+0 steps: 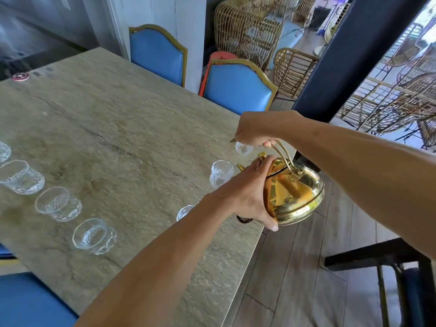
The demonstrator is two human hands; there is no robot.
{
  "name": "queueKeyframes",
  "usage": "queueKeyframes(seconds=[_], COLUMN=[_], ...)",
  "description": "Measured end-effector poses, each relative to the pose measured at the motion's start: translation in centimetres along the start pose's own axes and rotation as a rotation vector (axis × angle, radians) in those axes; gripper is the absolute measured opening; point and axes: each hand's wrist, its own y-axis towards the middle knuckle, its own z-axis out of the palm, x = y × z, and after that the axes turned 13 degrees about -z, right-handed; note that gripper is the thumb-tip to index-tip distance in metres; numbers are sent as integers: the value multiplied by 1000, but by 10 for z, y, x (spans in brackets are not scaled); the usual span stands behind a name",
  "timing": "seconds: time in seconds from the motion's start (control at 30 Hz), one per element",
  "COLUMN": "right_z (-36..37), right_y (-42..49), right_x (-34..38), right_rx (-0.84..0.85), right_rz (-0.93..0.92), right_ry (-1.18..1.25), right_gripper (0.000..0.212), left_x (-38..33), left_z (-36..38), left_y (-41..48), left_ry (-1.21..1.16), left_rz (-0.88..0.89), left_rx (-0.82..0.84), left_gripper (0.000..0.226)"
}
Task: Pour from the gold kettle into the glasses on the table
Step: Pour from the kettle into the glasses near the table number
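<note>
Two bare hands hold a gold kettle above the right-hand edge of a stone-patterned table. The right hand is closed in a fist around the kettle's wire handle, while the left hand lies flat with fingers spread against the side of the polished body, the thumb reaching toward the base. The kettle is tilted away from the camera, and its spout points toward a clear patterned glass standing just beyond the left hand. A second glass sits farther along the same edge, partly hidden behind the right hand, and a third peeks out from beside the left forearm. Whether liquid is flowing cannot be told. A small dark round object lies on the table beneath the left hand. Four more glasses stand in a row along the opposite side of the table: the nearest, the next, another, and one cut off at the frame's edge. Blue upholstered chairs with gold trim line the far side, with wicker furniture behind them.
</note>
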Motion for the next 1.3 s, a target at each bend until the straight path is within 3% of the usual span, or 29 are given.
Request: queueKeyframes(seconds=[0.83, 1.13, 1.3], right_z=[1, 13, 19], right_y=[1, 15, 19], right_x=[5, -1, -6], right_rx=[16, 8, -5], right_rz=[-39, -26, -30], right_ry=[-111, -38, 18], right_gripper=[42, 31, 36], left_x=[9, 21, 25], left_z=[1, 6, 10], left_y=[2, 10, 16], left_ry=[-11, -5, 13], left_rz=[-15, -32, -34], left_rx=[11, 36, 48], left_gripper=[142, 147, 145])
